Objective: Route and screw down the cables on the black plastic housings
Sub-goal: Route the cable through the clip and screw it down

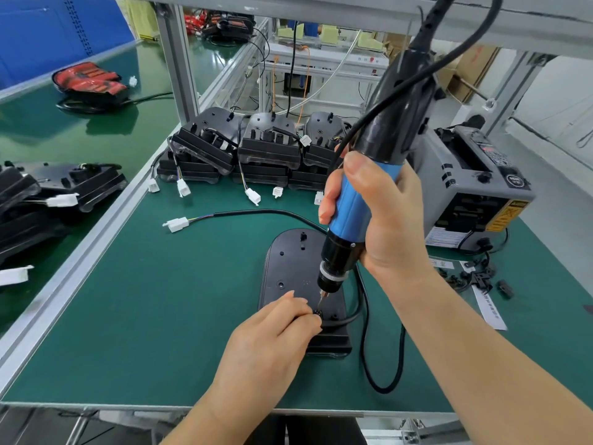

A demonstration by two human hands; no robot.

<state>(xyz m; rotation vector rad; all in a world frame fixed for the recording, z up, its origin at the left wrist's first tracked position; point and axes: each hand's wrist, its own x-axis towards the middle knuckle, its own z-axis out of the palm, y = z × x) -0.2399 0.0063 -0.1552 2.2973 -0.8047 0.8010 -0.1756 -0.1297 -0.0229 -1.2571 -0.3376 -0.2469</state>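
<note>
While the black housing [285, 268], judged rigid, lies on the desk [154, 316], its pliant cable [256, 211] is pinched against it by the left hand [272, 338] and the screwdriver [356, 203] gripped by the right hand [385, 220].

Bright, even light falls from above; your left hand [272, 335] and right hand [385, 213] throw only faint, soft shadows on the green matted worktop [154, 316]. Far left of them the glossy green belt [48, 130] mirrors pale glare. Edges bow from the wide lens.
</note>
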